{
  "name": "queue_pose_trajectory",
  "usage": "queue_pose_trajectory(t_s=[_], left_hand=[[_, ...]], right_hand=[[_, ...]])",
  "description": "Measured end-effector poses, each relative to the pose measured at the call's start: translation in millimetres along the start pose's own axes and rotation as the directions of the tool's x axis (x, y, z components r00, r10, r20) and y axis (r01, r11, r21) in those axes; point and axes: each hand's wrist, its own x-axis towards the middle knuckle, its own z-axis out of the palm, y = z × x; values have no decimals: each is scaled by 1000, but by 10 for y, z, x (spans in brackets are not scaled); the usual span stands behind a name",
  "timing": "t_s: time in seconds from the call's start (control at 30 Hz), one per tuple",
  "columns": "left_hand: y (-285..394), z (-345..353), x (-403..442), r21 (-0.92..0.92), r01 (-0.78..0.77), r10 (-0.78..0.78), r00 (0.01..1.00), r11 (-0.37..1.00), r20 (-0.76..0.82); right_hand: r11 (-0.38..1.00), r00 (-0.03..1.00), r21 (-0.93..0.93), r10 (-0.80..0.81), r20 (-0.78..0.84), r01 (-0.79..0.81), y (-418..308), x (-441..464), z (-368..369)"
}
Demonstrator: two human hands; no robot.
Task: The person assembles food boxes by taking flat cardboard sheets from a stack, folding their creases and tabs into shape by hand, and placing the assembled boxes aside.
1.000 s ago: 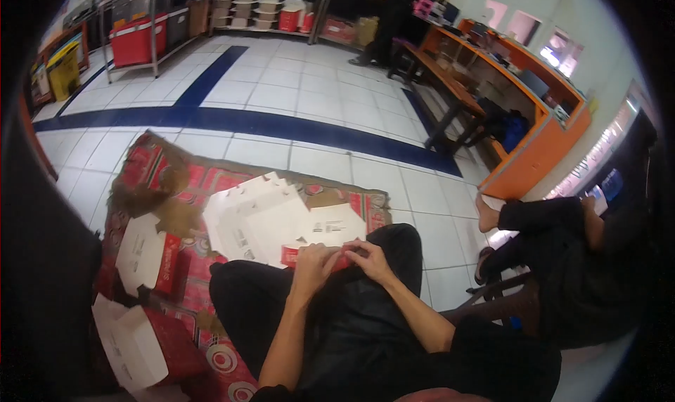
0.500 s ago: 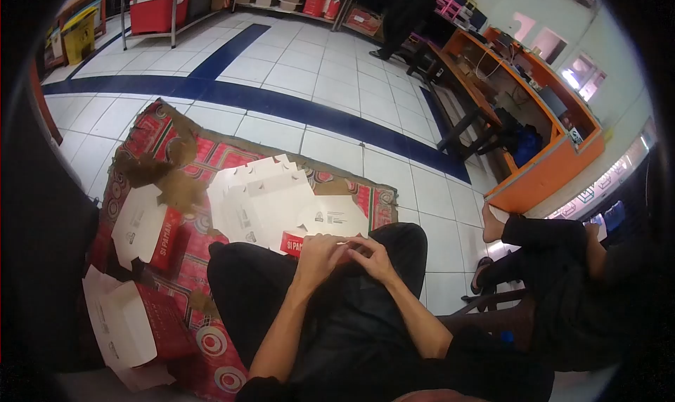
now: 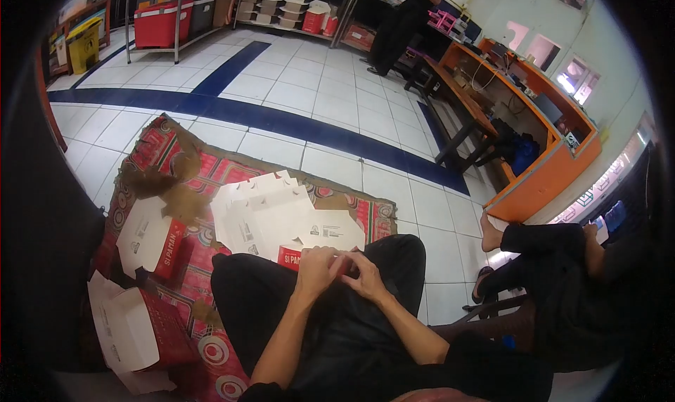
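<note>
My left hand (image 3: 318, 270) is closed on the near edge of a red and white carton (image 3: 330, 226) above my lap. My right hand (image 3: 363, 277) pinches the same carton at its right end, fingers bent, close to my left hand. The carton's white panel lies beyond my hands, and its red strip shows left of my left hand. Flat white cardboard sheets (image 3: 260, 216) lie on the patterned red mat (image 3: 213, 349), partly under the carton. To the left are a red and white box (image 3: 151, 237) and an open box (image 3: 133, 328) with raised flaps.
A seated person (image 3: 555, 247) is close on the right, holding a phone. Another person (image 3: 401, 33) stands at the back. An orange counter (image 3: 548, 177), a wooden bench (image 3: 464, 100) and a rack with a red cooler (image 3: 158, 26) stand around the tiled floor.
My right hand has turned and shifted slightly, its fingers now bent lower at the carton's edge. The standing person has changed posture. The camera view has tilted a little.
</note>
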Motion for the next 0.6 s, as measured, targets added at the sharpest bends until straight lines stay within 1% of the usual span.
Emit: queue_pose_trajectory(t_s=[0.03,0.07,0.1,0.13,0.17,0.2,0.23,0.27,0.3,0.33,0.37,0.4,0.43,0.47,0.5,0.53,0.57,0.6], left_hand=[[7,-5,3,47,21,-24,999,999,47],[27,7,3,47,21,-23,999,999,44],[108,-9,7,70,-16,23,994,997,-105],[165,-25,12,98,-48,72,966,994,-249],[181,-35,25,99,-49,72,965,994,-251],[188,-43,34,79,-39,64,935,996,-348],[185,-52,44,58,-32,54,897,998,-439],[172,-70,57,60,-32,55,897,998,-439],[152,-89,68,2,12,-9,859,1000,-512],[132,-106,75,-61,51,-77,813,997,-577],[114,-119,88,-61,51,-77,814,997,-576],[78,-116,106,-206,69,-176,804,976,-568],[36,-111,125,-346,84,-273,792,934,-545],[-7,-107,140,-479,97,-366,779,872,-509],[-69,-88,153,-528,91,-370,811,844,-452],[-101,-42,139,-529,91,-370,812,844,-451],[-134,4,127,-576,83,-361,849,813,-387],[-117,7,133,-621,79,-346,881,780,-322]], right_hand=[[1000,1000,0,-3,0,3,-6,7,8],[999,1000,43,0,-17,1,-10,17,15],[996,999,86,3,-33,0,-35,36,4],[996,999,84,2,-32,1,-58,44,-16],[980,989,140,143,-24,-139,-80,52,-42],[941,959,194,282,-7,-276,-103,63,-62],[942,960,195,281,-7,-275,32,60,-3],[906,954,348,287,-84,-242,178,80,74],[851,940,488,303,-157,-192,196,108,82],[851,940,489,304,-158,-193,227,106,28],[736,919,619,391,-60,-273,274,113,-72],[596,888,724,457,50,-347,290,131,-171],[485,885,800,451,118,-354,293,140,-236],[486,884,799,452,117,-354,289,134,-293],[398,887,845,428,172,-356,292,126,-341],[306,889,882,399,224,-359,292,120,-368],[307,889,881,400,223,-359,291,125,-377],[249,894,908,387,227,-338,299,135,-382]])
